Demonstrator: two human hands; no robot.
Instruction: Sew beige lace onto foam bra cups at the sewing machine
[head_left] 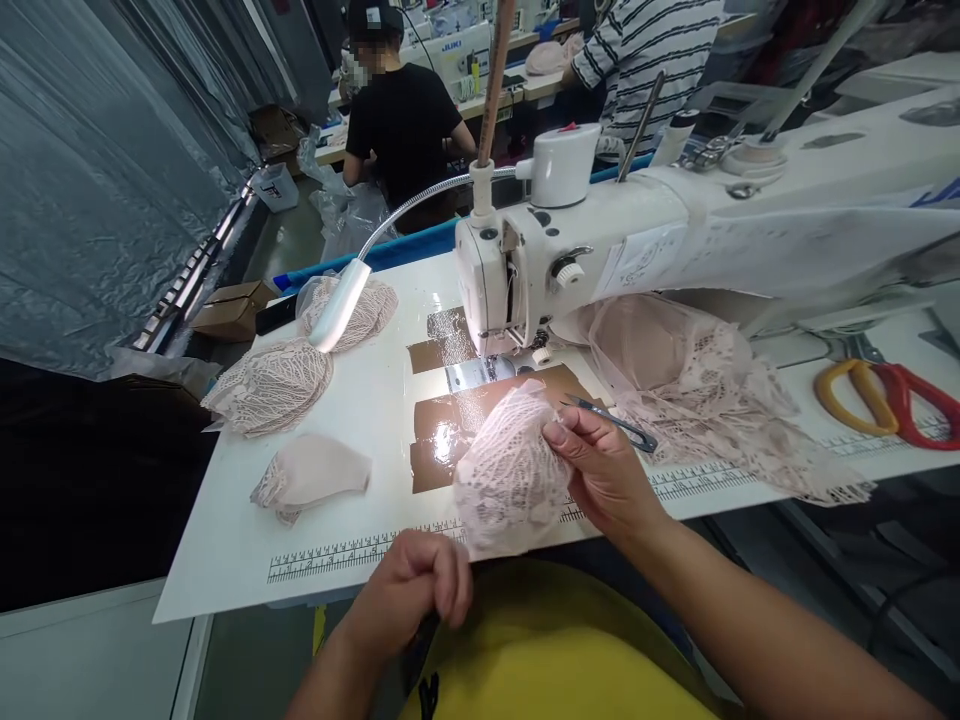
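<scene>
A pale pink lace cup hangs over the front part of the white table, its right edge pinched between the thumb and fingers of my right hand. Small dark thread snips lie just behind that hand, and whether it touches them I cannot tell. My left hand is curled at the table's front edge, beside the lower left of the cup; what its fingers hold, if anything, is hidden. Behind the cup stands the needle area of a white sewing machine, above brown tape strips.
Lace cup stacks and a single cup lie on the left. More lace pieces and red and yellow scissors are on the right. A lamp arches over the table. Two people sit beyond.
</scene>
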